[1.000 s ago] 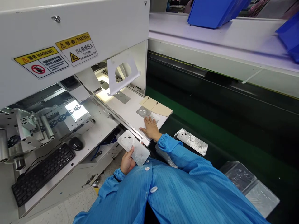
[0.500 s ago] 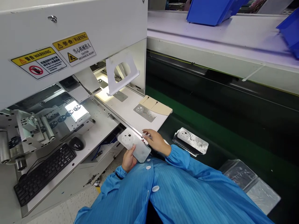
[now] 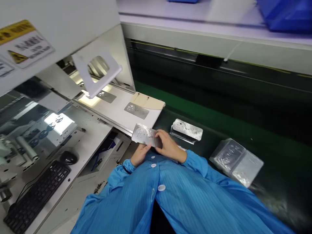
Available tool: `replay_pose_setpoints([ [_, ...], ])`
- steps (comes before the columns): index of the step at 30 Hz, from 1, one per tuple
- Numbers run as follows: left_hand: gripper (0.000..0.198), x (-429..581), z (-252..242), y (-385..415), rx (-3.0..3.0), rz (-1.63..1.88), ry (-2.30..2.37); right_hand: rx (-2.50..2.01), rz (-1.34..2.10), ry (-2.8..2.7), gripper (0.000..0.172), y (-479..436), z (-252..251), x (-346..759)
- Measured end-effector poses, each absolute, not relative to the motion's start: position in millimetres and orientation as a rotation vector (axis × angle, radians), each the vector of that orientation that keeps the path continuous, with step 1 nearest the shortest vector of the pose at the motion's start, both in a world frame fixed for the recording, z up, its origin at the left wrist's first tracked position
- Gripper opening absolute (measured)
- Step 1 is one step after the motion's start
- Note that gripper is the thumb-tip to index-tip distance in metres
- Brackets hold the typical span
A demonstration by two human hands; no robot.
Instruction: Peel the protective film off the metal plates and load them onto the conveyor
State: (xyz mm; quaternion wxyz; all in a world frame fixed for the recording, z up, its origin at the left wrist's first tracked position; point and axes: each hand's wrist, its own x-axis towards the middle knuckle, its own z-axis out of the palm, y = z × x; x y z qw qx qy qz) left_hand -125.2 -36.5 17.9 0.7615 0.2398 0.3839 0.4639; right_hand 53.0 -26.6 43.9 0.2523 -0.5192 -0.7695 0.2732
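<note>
Close to my body, both hands hold a thin phone back panel [image 3: 143,134], shiny grey with a cluster of camera holes at its left end. My left hand [image 3: 140,154] grips its lower edge, thumb on the face. At the right end, the fingers of my right hand [image 3: 168,147] close over it. Just beyond my right hand lies a stack of similar panels [image 3: 187,129] on the dark green belt. Another panel [image 3: 136,110] rests flat on the white machine platform [image 3: 119,115], beside a cream-coloured block [image 3: 149,100].
A white machine [image 3: 60,29] with warning labels stands at the left. Below it are a keyboard [image 3: 36,195] and a mouse [image 3: 68,158]. Plastic-wrapped packs [image 3: 236,162] lie on the belt [image 3: 207,97] at right. A shelf [image 3: 207,29] with blue bins [image 3: 287,16] runs along the back.
My right hand has come onto the panel's right end and grips it. The panel has turned, now glossy with reflections. My view has shifted to the right.
</note>
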Motion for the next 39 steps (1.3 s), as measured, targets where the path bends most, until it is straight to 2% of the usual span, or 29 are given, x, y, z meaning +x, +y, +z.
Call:
replay_pose_setpoints([
  [3, 0.069, -124, 21, -34, 0.777, 0.972, 0.846, -1.744, 0.563, -2.025, 0.044, -27, 34, 116],
  [8, 0.065, -107, 27, -22, 0.978, 0.817, 0.880, -2.106, 0.473, -1.864, 0.049, -24, 14, 209],
  [16, 0.051, -25, 4, 45, 1.710, 0.595, 0.891, -2.284, 0.567, -1.965, 0.046, -15, -19, 228],
  [22, 0.065, 52, -5, 92, 2.506, -0.127, 0.771, -2.307, 0.515, -2.028, 0.044, -13, -14, 228],
  [25, 0.069, 71, -7, 96, 2.651, -0.290, 0.708, -2.328, 0.493, -2.046, 0.049, -15, -11, 226],
  [30, 0.057, 80, -8, 97, 2.677, -0.311, 0.695, -2.357, 0.480, -2.043, 0.050, -20, -7, 226],
  [34, 0.073, 73, -7, 98, 2.646, -0.280, 0.739, -2.354, 0.422, -2.001, 0.056, -31, 0, 219],
  [36, 0.081, 61, -7, 93, 2.616, -0.127, 0.795, -2.352, 0.429, -1.959, 0.050, -44, 0, 206],
  [38, 0.071, 42, -10, 81, 2.548, 0.099, 0.882, -2.341, 0.538, -1.958, 0.039, -59, -8, 187],
  [39, 0.059, 31, -13, 71, 2.502, 0.185, 0.930, -2.333, 0.615, -1.982, 0.036, -67, -15, 176],
])
